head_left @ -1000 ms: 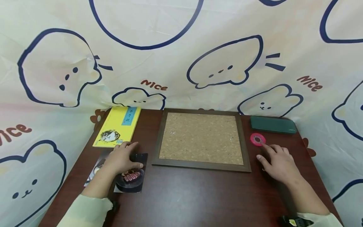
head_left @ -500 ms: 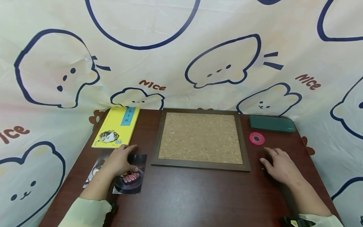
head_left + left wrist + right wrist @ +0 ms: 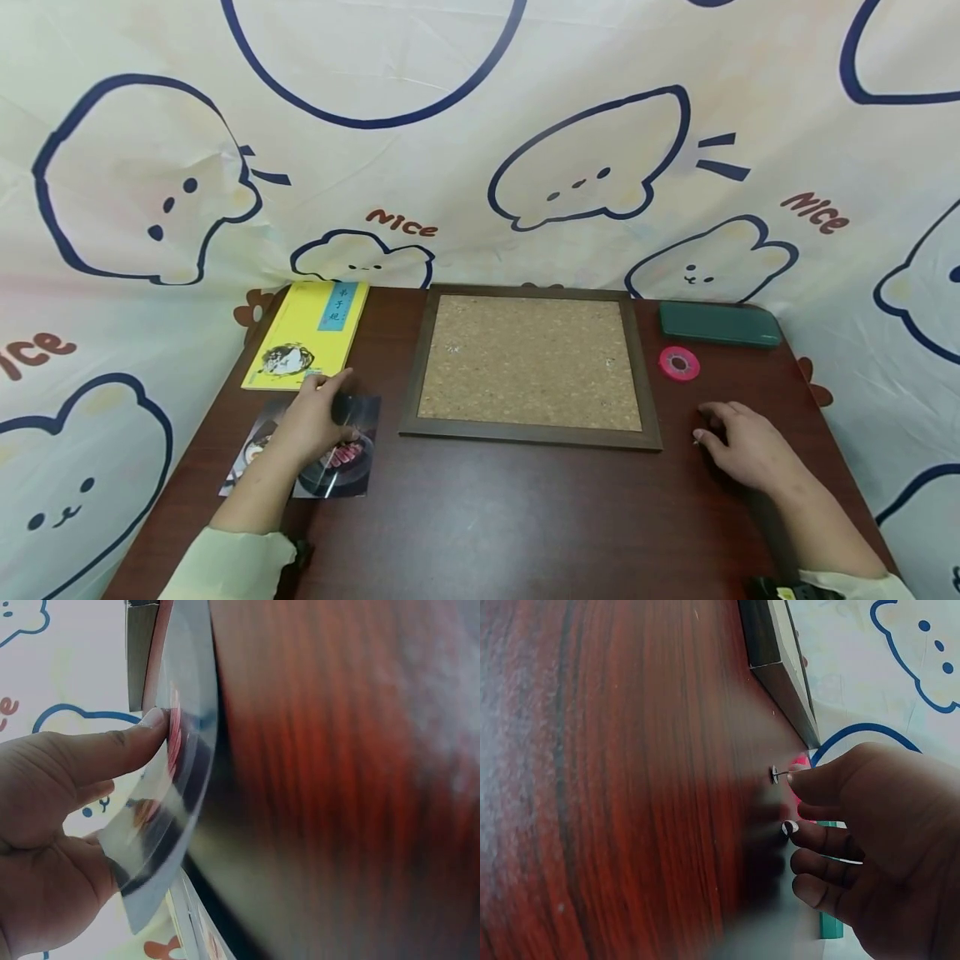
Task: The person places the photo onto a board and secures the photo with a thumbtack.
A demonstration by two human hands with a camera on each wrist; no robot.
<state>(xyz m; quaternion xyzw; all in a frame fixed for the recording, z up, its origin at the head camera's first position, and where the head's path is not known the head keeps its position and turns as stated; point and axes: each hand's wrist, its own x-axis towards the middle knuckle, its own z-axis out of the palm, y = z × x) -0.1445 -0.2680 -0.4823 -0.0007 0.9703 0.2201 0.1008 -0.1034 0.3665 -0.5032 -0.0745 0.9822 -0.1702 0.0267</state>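
Observation:
My left hand (image 3: 310,427) grips a glossy photo (image 3: 347,475) of sliced meat on a dark round plate, partly hidden by the hand. In the left wrist view the photo (image 3: 169,832) bows, with my thumb on one face. Beneath my left forearm lies a second photo (image 3: 243,454). My right hand (image 3: 748,446) is low over the table at right, thumb and fingers loosely bent. Its wrist view shows a thumbtack (image 3: 775,775) right at the thumb tip and another small shiny tack (image 3: 789,827) by a fingertip.
A wood-framed cork board (image 3: 528,362) lies at centre back. A yellow book (image 3: 303,350) is behind my left hand. At right are a pink tape roll (image 3: 679,364) and a green case (image 3: 720,324). A patterned cloth (image 3: 465,167) hangs behind the table (image 3: 510,517).
The meat photo has shifted slightly back and left in my left hand and now bends. My right hand has drawn away from the tape roll, its fingers bending more near the tack.

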